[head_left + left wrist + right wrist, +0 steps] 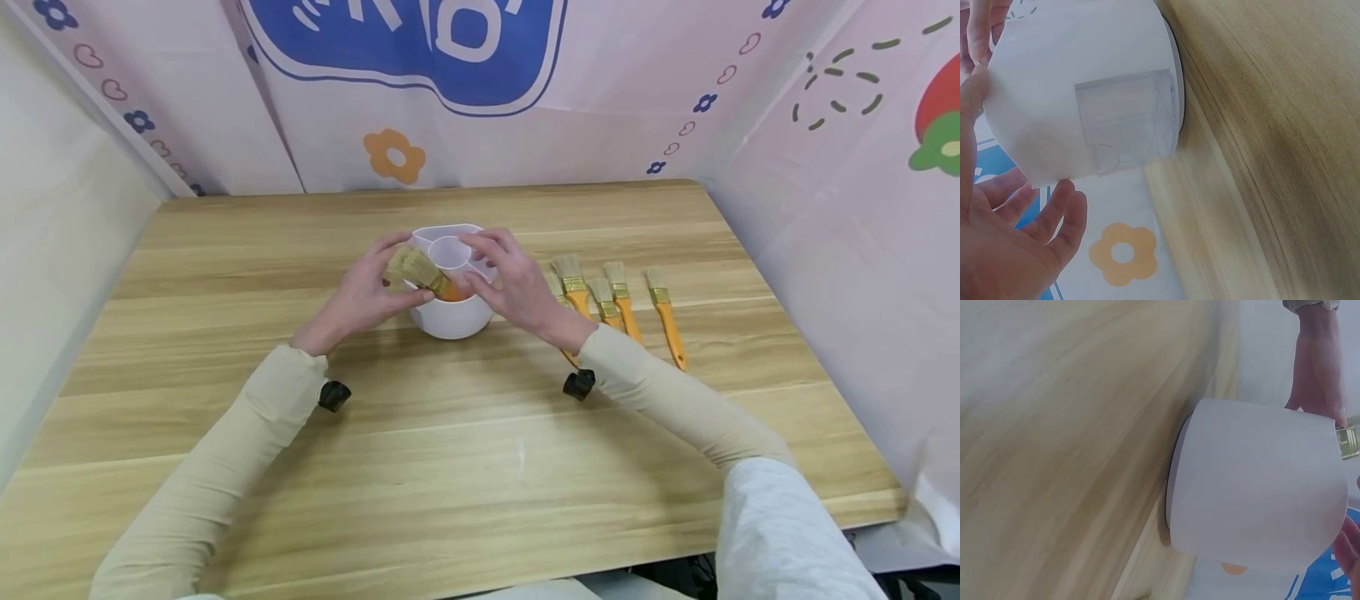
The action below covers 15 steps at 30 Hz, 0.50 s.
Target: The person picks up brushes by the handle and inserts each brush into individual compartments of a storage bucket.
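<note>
A white round holder (450,320) with inner dividers and a central cup (450,252) stands on the table. Brushes with pale bristles (417,267) lean left out of its front section, an orange handle reaching inside. My left hand (366,287) grips the holder at its left side, thumb by the brushes' metal collar and fingers toward the back rim. In the left wrist view a clear box (1125,122) sits on the holder's wall. Over the right rim, my right hand (521,283) has loosely bent fingers at the central cup, its thumb near the orange handle.
Several orange-handled brushes (665,321) lie on the wooden table (450,467) to the right, some partly hidden behind the right forearm. White printed panels (525,146) stand at the back and both sides.
</note>
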Each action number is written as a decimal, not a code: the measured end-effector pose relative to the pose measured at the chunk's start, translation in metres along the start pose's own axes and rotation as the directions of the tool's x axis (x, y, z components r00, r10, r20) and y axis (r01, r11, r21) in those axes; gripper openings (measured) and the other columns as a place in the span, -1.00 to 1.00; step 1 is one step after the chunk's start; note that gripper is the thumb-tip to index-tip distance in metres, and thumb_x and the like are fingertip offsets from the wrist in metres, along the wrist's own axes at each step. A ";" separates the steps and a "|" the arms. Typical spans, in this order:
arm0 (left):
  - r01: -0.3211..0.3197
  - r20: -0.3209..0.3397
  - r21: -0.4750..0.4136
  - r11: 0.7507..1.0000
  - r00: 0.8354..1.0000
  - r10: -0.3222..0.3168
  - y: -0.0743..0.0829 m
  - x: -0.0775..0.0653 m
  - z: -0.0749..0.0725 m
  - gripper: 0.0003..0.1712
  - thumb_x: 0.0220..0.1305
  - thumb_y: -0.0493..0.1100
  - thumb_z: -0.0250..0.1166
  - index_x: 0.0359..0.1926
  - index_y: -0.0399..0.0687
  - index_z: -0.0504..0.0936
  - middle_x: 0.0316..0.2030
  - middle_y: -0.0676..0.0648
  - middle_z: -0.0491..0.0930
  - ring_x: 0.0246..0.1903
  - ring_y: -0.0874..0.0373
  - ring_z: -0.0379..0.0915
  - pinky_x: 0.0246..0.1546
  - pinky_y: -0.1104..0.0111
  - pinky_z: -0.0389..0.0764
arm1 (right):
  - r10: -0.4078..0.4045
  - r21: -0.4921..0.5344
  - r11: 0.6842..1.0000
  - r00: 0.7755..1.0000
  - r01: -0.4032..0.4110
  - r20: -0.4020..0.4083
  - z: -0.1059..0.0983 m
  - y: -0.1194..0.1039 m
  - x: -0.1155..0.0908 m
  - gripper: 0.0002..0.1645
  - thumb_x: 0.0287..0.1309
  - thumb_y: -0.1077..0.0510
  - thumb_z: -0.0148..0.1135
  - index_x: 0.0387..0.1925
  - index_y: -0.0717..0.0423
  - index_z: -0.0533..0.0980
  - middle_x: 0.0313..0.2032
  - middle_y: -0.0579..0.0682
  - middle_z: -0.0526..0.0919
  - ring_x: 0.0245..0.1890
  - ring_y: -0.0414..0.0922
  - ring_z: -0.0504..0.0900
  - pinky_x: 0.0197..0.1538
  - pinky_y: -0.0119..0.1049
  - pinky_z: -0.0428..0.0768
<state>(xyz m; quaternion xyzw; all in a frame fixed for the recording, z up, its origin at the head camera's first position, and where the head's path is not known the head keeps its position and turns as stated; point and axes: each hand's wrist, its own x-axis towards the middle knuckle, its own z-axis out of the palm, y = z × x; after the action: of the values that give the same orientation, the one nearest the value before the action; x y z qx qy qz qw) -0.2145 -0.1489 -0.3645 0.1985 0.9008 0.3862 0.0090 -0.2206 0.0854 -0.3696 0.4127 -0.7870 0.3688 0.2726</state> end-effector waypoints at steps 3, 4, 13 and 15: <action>0.004 -0.002 -0.002 1.000 1.000 -0.004 0.000 0.000 0.000 -0.23 0.00 0.00 0.44 0.25 -0.02 0.39 0.40 -0.06 0.12 0.30 -0.08 0.19 -0.02 -0.01 0.53 | 0.012 -0.024 1.000 1.000 -0.013 -0.001 -0.003 0.004 -0.003 -0.51 0.05 0.33 0.27 0.07 0.29 0.42 -0.13 0.24 0.50 -0.24 0.00 0.60 -0.25 -0.21 0.66; 0.005 -0.003 -0.002 1.000 1.000 -0.005 0.000 0.000 0.000 -0.23 -0.01 0.00 0.45 0.25 -0.02 0.39 0.40 -0.06 0.13 0.30 -0.08 0.19 -0.01 -0.01 0.53 | 0.019 -0.032 0.999 1.000 -0.019 -0.001 -0.005 0.005 -0.004 -0.51 0.05 0.33 0.27 0.07 0.29 0.42 -0.13 0.24 0.50 -0.24 0.00 0.60 -0.24 -0.23 0.65; 0.021 -0.001 -0.009 1.000 1.000 -0.021 0.001 0.000 0.001 -0.23 -0.01 -0.01 0.45 0.24 -0.05 0.40 0.41 -0.07 0.12 0.31 -0.09 0.16 0.01 -0.04 0.50 | 0.078 -0.070 0.995 0.997 -0.078 0.003 -0.016 0.014 -0.014 -0.52 0.07 0.34 0.26 0.07 0.28 0.43 -0.11 0.24 0.50 -0.25 0.02 0.61 -0.23 -0.25 0.65; 0.020 -0.003 -0.010 1.000 1.000 -0.020 0.001 0.000 0.001 -0.24 -0.01 -0.02 0.45 0.24 -0.06 0.40 0.41 -0.08 0.12 0.31 -0.11 0.17 0.00 -0.06 0.50 | 0.089 -0.064 0.994 0.996 -0.089 -0.003 -0.018 0.016 -0.016 -0.51 0.06 0.34 0.27 0.07 0.29 0.43 -0.12 0.26 0.49 -0.25 0.04 0.60 -0.23 -0.20 0.66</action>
<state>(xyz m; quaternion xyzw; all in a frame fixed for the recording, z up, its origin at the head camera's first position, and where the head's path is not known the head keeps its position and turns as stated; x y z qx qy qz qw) -0.2141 -0.1476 -0.3644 0.1886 0.9009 0.3908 0.0123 -0.2239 0.1135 -0.3768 0.3681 -0.8161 0.3551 0.2691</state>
